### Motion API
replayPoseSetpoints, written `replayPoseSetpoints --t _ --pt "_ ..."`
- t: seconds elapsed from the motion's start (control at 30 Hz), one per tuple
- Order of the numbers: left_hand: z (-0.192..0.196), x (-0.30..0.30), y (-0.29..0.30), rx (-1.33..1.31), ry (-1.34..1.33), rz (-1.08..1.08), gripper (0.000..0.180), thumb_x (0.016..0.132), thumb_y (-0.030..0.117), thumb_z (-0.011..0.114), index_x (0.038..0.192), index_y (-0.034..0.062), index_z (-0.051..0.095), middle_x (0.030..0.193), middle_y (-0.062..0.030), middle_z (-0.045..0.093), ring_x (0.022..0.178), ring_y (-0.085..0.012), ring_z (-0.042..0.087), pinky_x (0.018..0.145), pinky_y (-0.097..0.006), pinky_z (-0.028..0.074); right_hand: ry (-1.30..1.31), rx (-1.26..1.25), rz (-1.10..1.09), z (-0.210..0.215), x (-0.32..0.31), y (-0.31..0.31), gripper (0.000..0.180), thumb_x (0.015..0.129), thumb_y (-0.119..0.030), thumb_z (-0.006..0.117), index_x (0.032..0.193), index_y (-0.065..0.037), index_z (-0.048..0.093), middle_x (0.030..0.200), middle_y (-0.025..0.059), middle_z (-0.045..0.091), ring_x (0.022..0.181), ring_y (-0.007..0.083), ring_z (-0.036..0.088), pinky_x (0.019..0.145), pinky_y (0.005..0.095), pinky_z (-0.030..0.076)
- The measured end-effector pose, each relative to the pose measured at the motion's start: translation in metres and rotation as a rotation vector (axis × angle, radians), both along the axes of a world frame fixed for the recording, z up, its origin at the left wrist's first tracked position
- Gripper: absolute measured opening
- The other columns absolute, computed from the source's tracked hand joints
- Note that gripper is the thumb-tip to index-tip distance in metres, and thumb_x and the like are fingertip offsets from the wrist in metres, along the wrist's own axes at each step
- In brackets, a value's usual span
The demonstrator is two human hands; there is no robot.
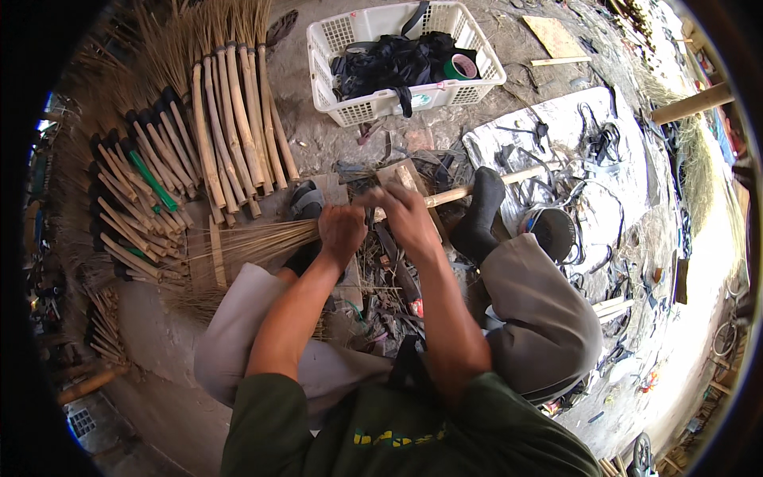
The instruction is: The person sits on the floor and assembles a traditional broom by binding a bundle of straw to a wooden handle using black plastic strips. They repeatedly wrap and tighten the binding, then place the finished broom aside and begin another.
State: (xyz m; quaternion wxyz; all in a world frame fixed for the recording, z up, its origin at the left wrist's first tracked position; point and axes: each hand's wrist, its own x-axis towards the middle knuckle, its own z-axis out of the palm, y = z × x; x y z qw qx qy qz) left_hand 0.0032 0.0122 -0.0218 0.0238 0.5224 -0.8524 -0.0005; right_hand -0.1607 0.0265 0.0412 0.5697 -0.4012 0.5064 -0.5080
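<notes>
My left hand (342,231) is closed around the thin bristles (274,236) of a stick broom, which fan out to the left. The broom's pale handle (453,195) runs to the right from between my hands, past my dark sock. My right hand (407,219) lies over the handle's near end, fingers curled in close to my left hand and slightly blurred. Whatever those fingers pinch is hidden. Beneath my hands, scraps and dark strips (389,298) litter the floor between my bent legs.
Many finished brooms (234,119) with bamboo handles are piled at the left. A white plastic basket (350,114) holds black strips and a roll of tape (461,67). At the right, a pale sheet (572,119) carries loose black strips and a dark round container (550,232).
</notes>
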Motion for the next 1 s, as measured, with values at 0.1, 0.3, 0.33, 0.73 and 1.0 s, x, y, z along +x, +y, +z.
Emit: replayPoseSetpoints --t 0.1,0.3,0.33,0.73,1.0 --pt "-0.001 0.002 -0.003 0.01 -0.006 -0.005 0.031 0.072 0.025 0.08 0.092 0.0093 0.062 0.069 -0.0094 0.068 0.072 -0.0261 0.07 0.074 -0.04 0.049 0.713 -0.157 0.591 -0.051 0.017 -0.094 0.027 0.093 -0.02 0.058 0.102 -0.001 0.075 0.099 0.0146 0.076 0.092 0.0253 0.071 0.082 0.0368 0.054" --pt "0.017 0.014 -0.013 0.219 0.139 -0.146 0.058 0.077 0.029 0.079 0.123 0.0052 0.052 0.093 -0.0149 0.07 0.084 -0.0336 0.07 0.077 -0.043 0.049 1.094 -0.156 1.118 -0.144 0.032 -0.13 0.032 0.084 -0.023 0.059 0.106 -0.007 0.076 0.108 0.0164 0.074 0.1 0.0356 0.071 0.087 0.0425 0.057" --pt "0.021 0.013 -0.014 0.217 0.16 -0.156 0.057 0.078 0.03 0.079 0.123 0.0055 0.052 0.096 -0.0157 0.07 0.086 -0.0343 0.069 0.078 -0.044 0.049 1.097 -0.033 1.154 -0.139 0.03 -0.136 0.032 0.084 -0.024 0.059 0.106 -0.007 0.076 0.108 0.0173 0.073 0.1 0.0358 0.071 0.087 0.0428 0.057" --pt "0.022 -0.012 -0.059 0.995 -0.187 0.018 0.034 0.078 0.02 0.071 0.105 -0.0003 0.068 0.087 -0.0168 0.074 0.082 -0.0282 0.074 0.073 -0.043 0.058 -0.124 0.119 -0.528 -0.108 0.067 0.058 0.026 0.099 -0.014 0.049 0.118 0.003 0.055 0.103 0.0102 0.063 0.091 0.0187 0.059 0.083 0.0368 0.049" --pt "0.033 -0.017 -0.071 1.148 -0.118 0.084 0.021 0.078 0.016 0.072 0.089 -0.0018 0.071 0.08 -0.0131 0.073 0.066 -0.0182 0.071 0.06 -0.033 0.057 0.121 0.087 -0.169 -0.149 0.06 0.052 0.025 0.099 -0.017 0.053 0.117 0.001 0.055 0.101 0.0198 0.064 0.096 0.0337 0.061 0.085 0.0413 0.048"
